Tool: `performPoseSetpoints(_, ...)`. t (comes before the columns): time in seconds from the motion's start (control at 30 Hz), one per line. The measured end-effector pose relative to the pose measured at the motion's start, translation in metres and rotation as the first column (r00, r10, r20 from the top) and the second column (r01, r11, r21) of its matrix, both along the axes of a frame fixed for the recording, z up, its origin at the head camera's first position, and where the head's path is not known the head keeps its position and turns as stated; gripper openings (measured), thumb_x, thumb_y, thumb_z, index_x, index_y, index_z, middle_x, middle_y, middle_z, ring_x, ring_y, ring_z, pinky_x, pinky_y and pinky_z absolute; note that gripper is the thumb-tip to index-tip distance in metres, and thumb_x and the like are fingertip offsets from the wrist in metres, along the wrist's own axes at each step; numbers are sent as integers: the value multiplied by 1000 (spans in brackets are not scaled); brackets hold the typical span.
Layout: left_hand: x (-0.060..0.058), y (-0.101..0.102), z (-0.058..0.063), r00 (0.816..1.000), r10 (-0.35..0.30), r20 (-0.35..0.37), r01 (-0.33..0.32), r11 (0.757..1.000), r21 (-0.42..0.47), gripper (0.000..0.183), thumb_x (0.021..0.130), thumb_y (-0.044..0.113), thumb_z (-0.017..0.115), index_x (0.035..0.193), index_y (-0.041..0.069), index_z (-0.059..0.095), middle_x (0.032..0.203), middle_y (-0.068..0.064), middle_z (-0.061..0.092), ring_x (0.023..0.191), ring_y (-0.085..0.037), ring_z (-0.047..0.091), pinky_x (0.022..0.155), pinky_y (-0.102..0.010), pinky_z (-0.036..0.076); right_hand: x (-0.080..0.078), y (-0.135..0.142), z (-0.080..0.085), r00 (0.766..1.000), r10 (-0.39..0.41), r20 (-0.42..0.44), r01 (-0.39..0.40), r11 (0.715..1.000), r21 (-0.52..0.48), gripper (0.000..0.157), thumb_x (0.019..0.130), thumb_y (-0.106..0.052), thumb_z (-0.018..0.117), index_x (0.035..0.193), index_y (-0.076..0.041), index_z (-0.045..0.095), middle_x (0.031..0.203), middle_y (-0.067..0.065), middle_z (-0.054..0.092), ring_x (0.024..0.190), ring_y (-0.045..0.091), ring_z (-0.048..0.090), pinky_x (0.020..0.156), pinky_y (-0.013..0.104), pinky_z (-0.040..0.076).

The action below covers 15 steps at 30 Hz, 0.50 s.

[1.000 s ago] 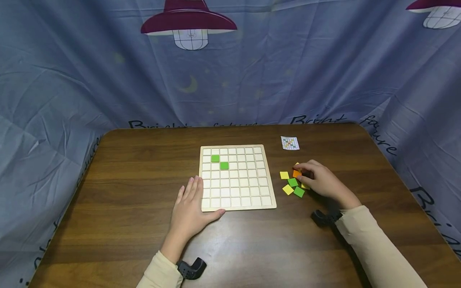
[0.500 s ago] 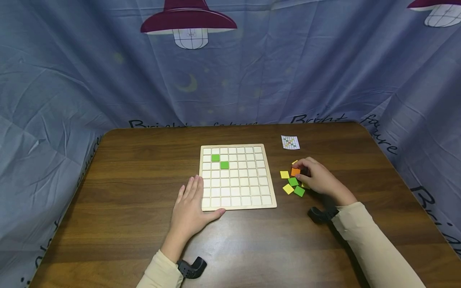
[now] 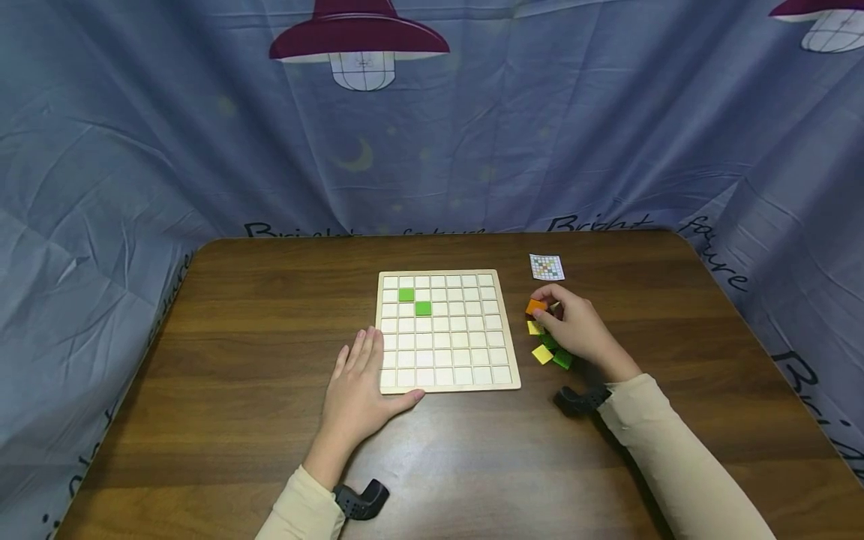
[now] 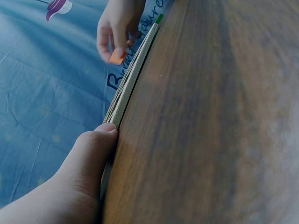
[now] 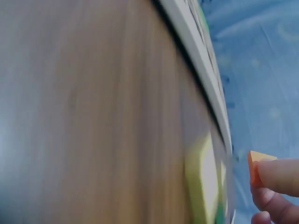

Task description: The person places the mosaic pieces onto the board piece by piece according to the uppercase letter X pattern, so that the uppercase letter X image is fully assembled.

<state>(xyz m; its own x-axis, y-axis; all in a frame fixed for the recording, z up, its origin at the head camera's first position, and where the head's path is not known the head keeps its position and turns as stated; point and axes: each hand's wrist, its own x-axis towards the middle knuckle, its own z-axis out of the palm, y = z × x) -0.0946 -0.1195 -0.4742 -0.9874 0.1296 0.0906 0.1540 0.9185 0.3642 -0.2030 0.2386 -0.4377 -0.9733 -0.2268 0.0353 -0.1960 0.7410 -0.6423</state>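
My right hand (image 3: 575, 324) pinches an orange square tile (image 3: 536, 307) between thumb and fingers, above the loose tiles right of the board. In the right wrist view the orange tile (image 5: 256, 167) stands at the fingertips, raised over the table. My left hand (image 3: 358, 386) lies with straight fingers along the left edge of the white gridded board (image 3: 451, 389), its thumb at the front edge. Two green tiles (image 3: 406, 295) sit in cells toward the board's upper left. Yellow tiles (image 3: 542, 355) and green tiles (image 3: 562, 359) lie partly hidden beneath the right hand.
A small printed card (image 3: 547, 267) with a coloured grid pattern lies behind the loose tiles. The brown wooden table (image 3: 270, 315) reaches back to a blue printed curtain (image 3: 472, 135). Each wrist wears a black camera strap (image 3: 362, 501).
The right hand has lifted the orange tile off the pile and carried it left toward the board. The left hand stays in place on the board.
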Motion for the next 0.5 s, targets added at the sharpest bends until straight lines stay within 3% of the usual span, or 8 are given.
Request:
performPoseSetpoints(0.27, -1, 1, 1, 1000, 3, 3, -3, 1000, 3, 123, 73, 86, 55, 157, 2, 23, 164, -13, 22, 155, -25, 17, 126, -47, 14, 0, -66, 4, 993, 117, 3, -116, 990, -83, 17, 95, -18, 68, 112, -15, 64, 95, 3, 67, 75, 19, 54, 65, 29, 46)
performPoseSetpoints(0.5, 0, 1, 1, 1000, 5, -3, -4, 1000, 8, 122, 74, 85, 56, 156, 1, 24, 164, -14, 23, 154, -27, 19, 125, -49, 15, -1, -114, 2, 981, 191, 39, -187, 979, -83, 16, 93, -21, 70, 108, -18, 66, 95, -3, 68, 83, 15, 59, 76, 31, 49)
